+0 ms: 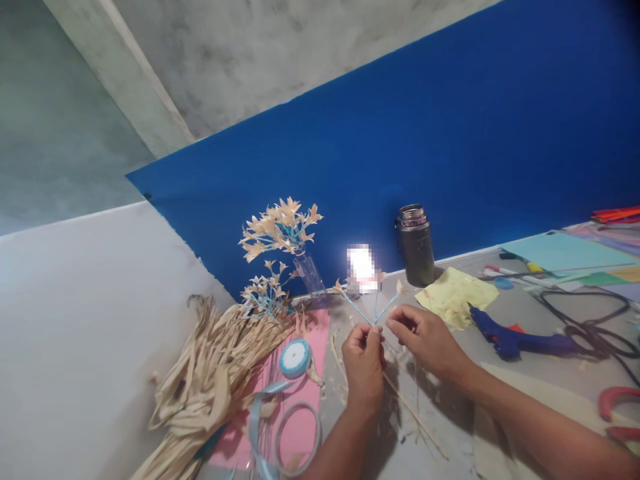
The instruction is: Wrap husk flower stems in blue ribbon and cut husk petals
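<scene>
A branched flower stem, wrapped in light blue with small pale petals at its tips, stands in the pinch of my left hand. From below that hand a long thin tan stalk slants down to the right; I cannot tell if it belongs to the same stem. Close by on the right, my right hand has its thumb and forefinger together beside the fork of the branches. Whatever lies between those fingertips is too small to make out.
Left of my hands are dried husks, a blue ribbon roll and a tape ring on pink paper. Behind stand finished-looking flowers in a clear bottle and a dark flask. A blue glue gun with cable lies right.
</scene>
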Motion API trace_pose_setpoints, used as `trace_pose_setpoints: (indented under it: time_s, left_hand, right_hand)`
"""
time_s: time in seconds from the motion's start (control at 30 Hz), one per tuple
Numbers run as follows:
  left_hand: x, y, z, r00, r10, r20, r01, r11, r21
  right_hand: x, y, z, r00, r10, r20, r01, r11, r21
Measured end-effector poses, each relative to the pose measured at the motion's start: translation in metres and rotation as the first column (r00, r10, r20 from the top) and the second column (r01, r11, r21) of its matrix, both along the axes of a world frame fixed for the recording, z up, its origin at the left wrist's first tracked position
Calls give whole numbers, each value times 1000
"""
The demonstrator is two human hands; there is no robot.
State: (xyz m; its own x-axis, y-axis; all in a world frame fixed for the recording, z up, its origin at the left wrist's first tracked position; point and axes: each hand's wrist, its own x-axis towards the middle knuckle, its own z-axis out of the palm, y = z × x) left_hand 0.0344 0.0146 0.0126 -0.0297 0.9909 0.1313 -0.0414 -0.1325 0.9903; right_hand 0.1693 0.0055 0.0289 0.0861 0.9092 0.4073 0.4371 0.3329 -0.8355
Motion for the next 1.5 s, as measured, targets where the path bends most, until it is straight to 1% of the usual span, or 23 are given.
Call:
trace_pose_setpoints:
  time_s: [0.07, 0.13, 0.2, 0.27, 0.3, 0.37, 0.43, 0.47, 0.53, 0.6, 0.63, 0.7, 0.73, 0.8, 0.87, 0.97, 1.07, 1.13, 1.17, 1.27, 1.33, 1.4, 1.5]
  left_hand:
    - [-1, 1, -2, 994, 36, -100, -29, 997, 75]
    - [-2, 0, -4, 976, 69, -207, -33, 984, 173]
    - [-2, -1, -6, 951, 92, -295, -15, 967, 255]
    - [-1, -3, -8, 934, 97, -344, 15, 951, 310]
    - [-1, -4, -9, 934, 89, -347, 30, 946, 323]
    - [1, -4, -11, 951, 59, -304, 44, 946, 322]
    - [3, -4, -12, 975, 16, -220, 45, 961, 272]
    - [3, -2, -13, 985, -14, -173, 52, 976, 213]
    - [4, 1, -13, 995, -84, -49, 86, 996, 34]
    - [3, 4, -13, 984, -129, 123, 146, 980, -133]
    - [3, 5, -12, 969, -137, 205, 174, 969, -176]
    - [3, 6, -9, 936, -139, 323, 206, 961, -185]
    - [3, 5, -7, 923, -138, 359, 212, 961, -176]
    - [4, 3, -4, 903, -133, 408, 217, 962, -167]
    - [5, 2, -2, 890, -128, 437, 222, 960, -169]
    - [5, 1, -1, 883, -106, 457, 201, 965, -166]
    - [5, 2, -2, 885, -71, 461, 157, 976, -151]
    - [5, 3, -2, 890, -70, 451, 154, 976, -152]
    - [5, 2, -1, 892, -76, 446, 160, 975, -152]
    - [5, 1, -1, 899, -91, 429, 170, 974, -149]
    - [5, 0, -1, 908, -88, 409, 164, 975, -153]
    - [5, 0, -1, 916, -88, 391, 159, 975, -155]
    - [6, 0, 0, 924, -95, 369, 160, 976, -150]
  right_hand:
    - [0, -2, 1, 998, -31, 62, 25, 995, 94]
    - [0, -5, 1, 989, -52, 135, 30, 987, 158]
    - [-2, -6, 0, 973, -81, 215, 47, 986, 159]
    - [-3, -7, -1, 950, -111, 291, 83, 991, 108]
    - [-4, -7, -1, 938, -117, 326, 96, 992, 78]
    - [-5, -7, -1, 919, -114, 378, 108, 993, 39]
    - [-5, -8, 0, 917, -123, 379, 107, 992, 63]
    - [-4, -8, 1, 928, -132, 349, 104, 990, 100]
    - [-2, -9, 5, 961, -164, 224, 120, 973, 197]
    - [2, -10, 11, 978, -197, 66, 176, 955, 238]
    - [4, -9, 14, 976, -218, -5, 214, 952, 220]
    - [10, -7, 19, 959, -255, -123, 271, 954, 129]
    - [13, -4, 20, 949, -262, -176, 278, 958, 76]
    - [18, 1, 20, 925, -255, -283, 264, 964, -6]
    - [22, 7, 17, 886, -242, -396, 240, 969, -54]
    - [26, 14, 14, 785, -237, -572, 218, 971, -102]
    - [26, 16, 12, 670, -202, -715, 148, 979, -139]
    - [24, 15, 11, 631, -166, -758, 84, 986, -146]
    - [22, 14, 10, 627, -148, -765, 56, 988, -145]
    - [15, 12, 5, 644, -110, -757, -10, 988, -152]
    - [14, 12, 4, 666, -94, -740, -20, 989, -144]
    - [15, 11, 5, 703, -108, -703, 37, 993, -116]
    - [21, 9, 12, 783, -186, -594, 192, 980, -53]
